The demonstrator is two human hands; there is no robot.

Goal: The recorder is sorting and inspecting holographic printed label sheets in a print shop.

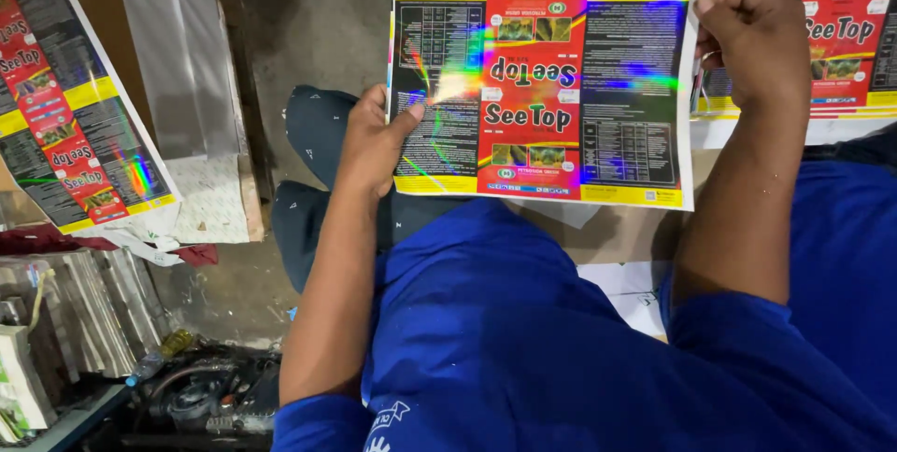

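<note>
Fingers of the left hand are pinching the left edge of a glossy printed sheet, the thumb lying on its face and the other fingers hidden behind it. At the sheet's right edge the right hand is curling closed around the margin, knuckles facing up. Between the two hands the sheet is being held up flat in front of the person, above the lap, its black, red and yellow panels throwing rainbow glare. Behind it, at the upper right, a stack of similar sheets is lying partly hidden by the right hand. Another printed sheet is resting far off to the left, beside a silvery blank sheet on a board. Blue sleeves and a blue garment are filling the lower part of the view, and dark socked feet are showing on the floor below the left wrist.
</note>
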